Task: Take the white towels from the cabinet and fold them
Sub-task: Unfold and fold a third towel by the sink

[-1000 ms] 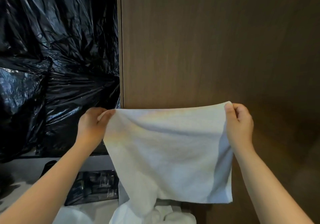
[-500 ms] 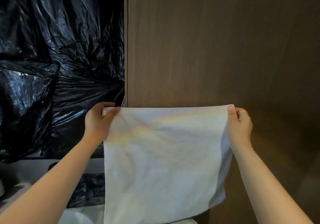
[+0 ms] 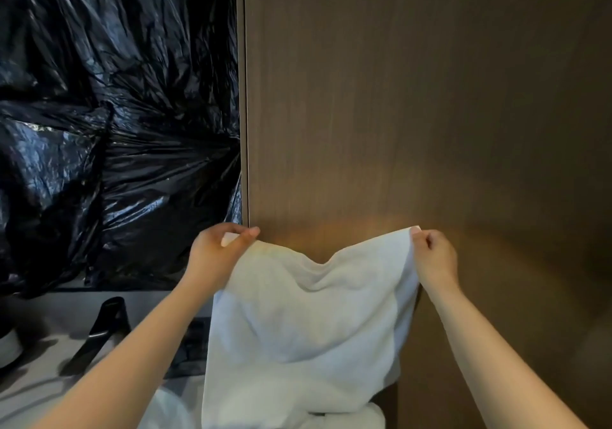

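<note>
Bottom edge, nearest: bunched white cloth (image 3: 351, 417) under the hanging towel, and a second pale lump (image 3: 165, 408) left of it, blurred. Both lie loose on the grey surface (image 3: 36, 385). Further back on the same surface: a black angled object (image 3: 106, 326), can't tell what it is, and a dark printed packet (image 3: 195, 346), partly hidden behind the left forearm and the towel.

Mid: white towel (image 3: 304, 312) held up in the air, hanging in front of the wood panel. Its top edge sags in the middle and its lower hem reaches down to the bunched cloth. Left hand (image 3: 215, 253) pinches the top left corner, thumb and forefinger closed on it, corner poking out between them. Right hand (image 3: 433, 259) pinches the top right corner, fingers curled round the fabric.

Far: brown wood-grain panel (image 3: 414, 97) fills the right side. Only its flat face shows, what's behind it is not visible. Left of it, crumpled black plastic sheeting (image 3: 116, 114) runs from the top down to the surface.
</note>
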Demonstrator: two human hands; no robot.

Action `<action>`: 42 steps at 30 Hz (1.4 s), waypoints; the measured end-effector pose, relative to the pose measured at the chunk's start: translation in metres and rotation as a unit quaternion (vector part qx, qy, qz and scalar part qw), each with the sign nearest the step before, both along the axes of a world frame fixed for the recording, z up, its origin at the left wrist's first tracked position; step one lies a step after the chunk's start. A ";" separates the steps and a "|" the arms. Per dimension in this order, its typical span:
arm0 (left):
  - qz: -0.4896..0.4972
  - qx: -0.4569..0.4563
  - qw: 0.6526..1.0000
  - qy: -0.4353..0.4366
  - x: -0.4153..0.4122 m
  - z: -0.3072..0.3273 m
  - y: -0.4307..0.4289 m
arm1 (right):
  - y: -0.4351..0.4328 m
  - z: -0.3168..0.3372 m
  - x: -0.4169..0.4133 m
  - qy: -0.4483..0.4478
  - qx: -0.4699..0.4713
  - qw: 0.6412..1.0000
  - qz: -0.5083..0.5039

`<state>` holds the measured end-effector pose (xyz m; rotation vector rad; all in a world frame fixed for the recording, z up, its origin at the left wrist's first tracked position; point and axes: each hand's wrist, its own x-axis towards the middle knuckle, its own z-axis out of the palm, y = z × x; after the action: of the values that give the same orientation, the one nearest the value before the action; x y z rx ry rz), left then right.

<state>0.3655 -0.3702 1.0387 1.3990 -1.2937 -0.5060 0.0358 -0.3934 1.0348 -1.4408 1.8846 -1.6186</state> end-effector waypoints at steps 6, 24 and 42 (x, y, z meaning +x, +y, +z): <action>-0.132 0.080 0.988 -0.030 -0.012 -0.034 0.047 | 0.028 -0.051 -0.001 0.109 0.147 0.983 -0.013; -0.197 0.152 0.956 0.156 -0.044 -0.090 0.121 | 0.141 -0.106 0.099 -0.002 0.066 0.948 0.312; -0.175 0.053 0.982 -0.048 -0.044 -0.098 0.129 | 0.133 -0.110 0.096 -0.040 0.035 0.945 0.324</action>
<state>0.3220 -0.2412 0.9404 1.2996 -1.6246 -0.7618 0.1319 -0.2606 0.9249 -1.6894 1.2104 -1.2451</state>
